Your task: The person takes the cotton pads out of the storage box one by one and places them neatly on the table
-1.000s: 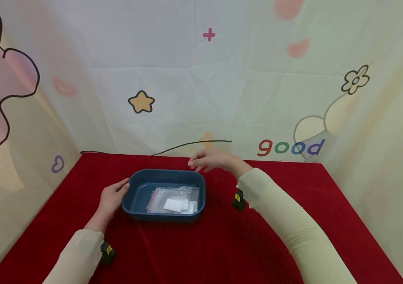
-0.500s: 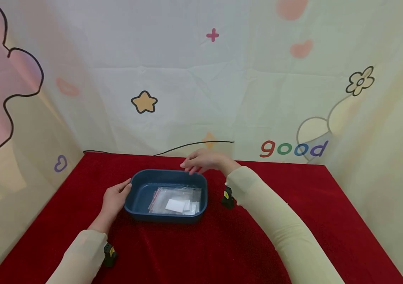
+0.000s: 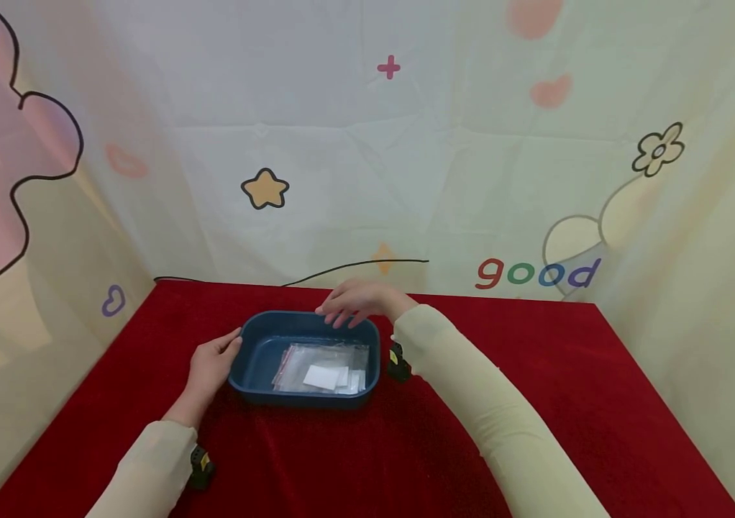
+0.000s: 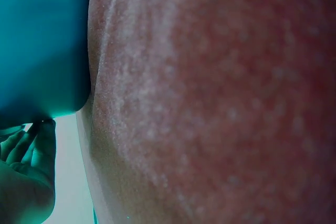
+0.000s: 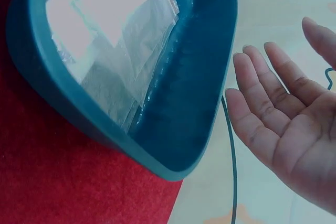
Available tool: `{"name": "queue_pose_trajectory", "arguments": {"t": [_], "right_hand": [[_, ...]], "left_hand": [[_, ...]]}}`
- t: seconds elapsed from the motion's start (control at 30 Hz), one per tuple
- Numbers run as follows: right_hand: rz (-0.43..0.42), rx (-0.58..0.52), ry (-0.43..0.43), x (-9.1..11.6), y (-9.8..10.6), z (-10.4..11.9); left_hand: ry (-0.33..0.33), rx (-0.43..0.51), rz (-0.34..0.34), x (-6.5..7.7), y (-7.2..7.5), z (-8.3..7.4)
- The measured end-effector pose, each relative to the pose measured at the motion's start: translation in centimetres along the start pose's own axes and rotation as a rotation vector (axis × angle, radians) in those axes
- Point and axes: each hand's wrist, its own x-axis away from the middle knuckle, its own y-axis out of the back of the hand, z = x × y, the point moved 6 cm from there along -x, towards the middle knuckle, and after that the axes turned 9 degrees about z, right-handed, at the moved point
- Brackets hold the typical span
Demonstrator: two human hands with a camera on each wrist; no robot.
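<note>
A dark blue plastic bin (image 3: 251,367) rests on the red cloth, with several clear zip bags (image 3: 299,360) and small white cards (image 3: 322,377) lying in its right part. At the bin's left end my left hand (image 3: 210,365) holds the wall near the rim; its thumb and fingers (image 4: 44,145) meet the wall in the left wrist view. Over the bin's back right rim hovers my right hand (image 3: 357,298), palm down with loosely bent fingers and nothing in them. Its fingers (image 5: 265,98) are spread just beyond the bin's far wall in the right wrist view.
Red cloth (image 3: 471,396) covers the table all round the bin. A pale printed curtain (image 3: 341,187) hangs behind the table's back edge and along both sides.
My right hand has moved left and slightly down, from beside the back right corner to over the bin's back rim. My left hand keeps its place on the bin.
</note>
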Motion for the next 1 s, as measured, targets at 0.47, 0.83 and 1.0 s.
{"name": "queue_pose_trajectory", "arguments": {"t": [0.47, 0.83, 1.0], "right_hand": [[0.086, -0.046, -0.085, -2.1, -0.9, 0.1], [0.100, -0.124, -0.158, -3.6, -1.8, -0.6], [0.098, -0.105, -0.178, -4.2, -2.4, -1.0]], "left_hand": [[-0.001, -0.012, -0.008, 0.0, -0.1, -0.1], [-0.007, -0.009, -0.011, -0.2, 0.1, -0.1], [-0.007, -0.022, -0.009, 0.1, 0.1, -0.1]]}}
